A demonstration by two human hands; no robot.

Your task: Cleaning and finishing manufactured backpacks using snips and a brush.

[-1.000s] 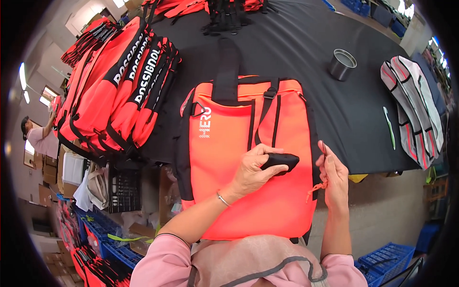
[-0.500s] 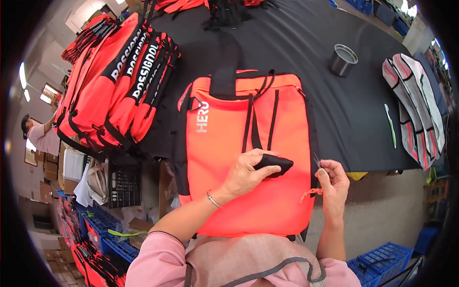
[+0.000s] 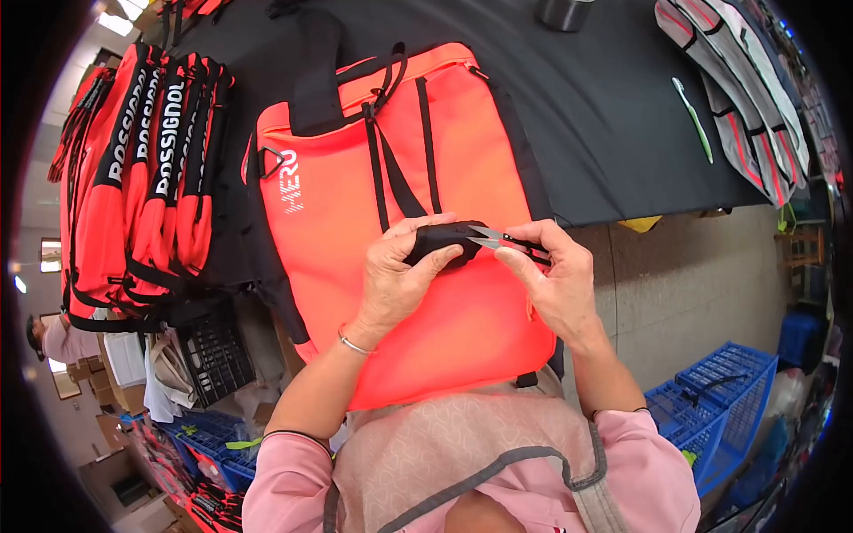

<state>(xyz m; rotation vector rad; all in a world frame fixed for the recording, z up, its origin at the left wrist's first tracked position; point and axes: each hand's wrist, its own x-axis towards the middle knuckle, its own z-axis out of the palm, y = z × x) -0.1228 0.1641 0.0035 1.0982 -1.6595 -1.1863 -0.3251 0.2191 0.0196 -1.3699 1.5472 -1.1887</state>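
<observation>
A bright orange-red bag (image 3: 333,231) with black sides and thin black cords lies flat in front of me, its lower end against my apron. My left hand (image 3: 391,280) pinches a folded piece of black fabric (image 3: 444,238) above the bag's middle; where it is attached I cannot make out. In my right hand (image 3: 564,280) is a pair of thread snips (image 3: 487,237) with silver blades and dark handles. The parted blade tips point left and meet the fabric's right end. A short orange cord shows below the right hand.
Upright orange-and-black bags (image 3: 160,178) stand stacked at the left. Along the black table's (image 3: 586,142) right side are a green-and-white toothbrush (image 3: 693,120) and grey bags (image 3: 755,124). Blue crates (image 3: 711,400) sit low right, a black crate (image 3: 213,355) low left. Another person (image 3: 67,342) is far left.
My right hand has brought the snips leftward to the black fabric in my left hand. The view has shifted, so the bag sits tilted and further left.
</observation>
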